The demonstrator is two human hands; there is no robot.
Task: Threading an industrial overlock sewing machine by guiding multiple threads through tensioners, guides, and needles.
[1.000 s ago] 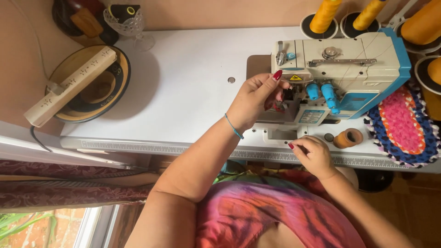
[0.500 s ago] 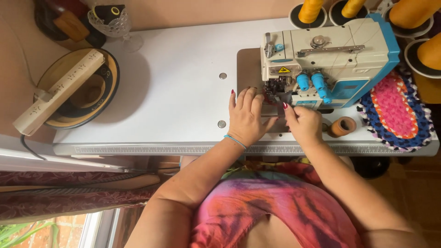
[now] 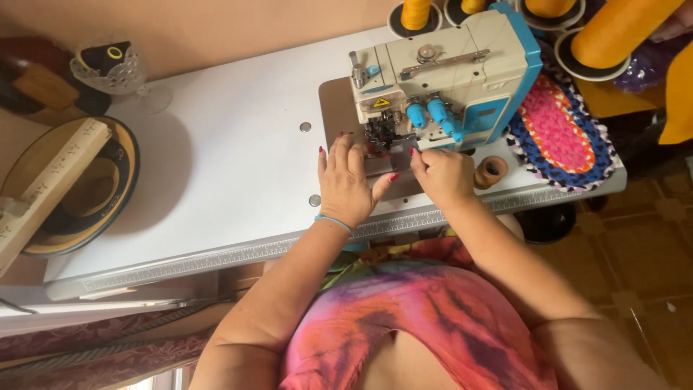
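The sewing machine [image 3: 444,79], a cream overlock model with a blue right end, is seen standing at the far right part of the white table [image 3: 216,173], and both hands are placed directly in front of its needle area. A small yellow triangular warning label is noted on its front face, just left of two blue knobs [image 3: 427,114]. The left hand [image 3: 348,180] is laid flat, palm down, on the grey plate before the presser foot, its fingers spread slightly apart and clamped on nothing. A light blue bracelet [image 3: 333,222] is worn at that wrist. The right hand [image 3: 444,173] is rested just right of the foot, its fingers curled together towards the needle; whether anything is pinched cannot be told. Red polish is seen on the nails of both hands.

Yellow thread cones [image 3: 621,29] are stood behind and to the right of the machine. A pink and blue braided oval mat [image 3: 559,137] is laid to the machine's right, partly beneath it, and a small brown tape roll [image 3: 492,172] lies beside the right hand. At the far left, a round dark tray [image 3: 126,188] with a long pale block [image 3: 50,180] across it is observed, and a glass dish [image 3: 108,72] is set behind it.
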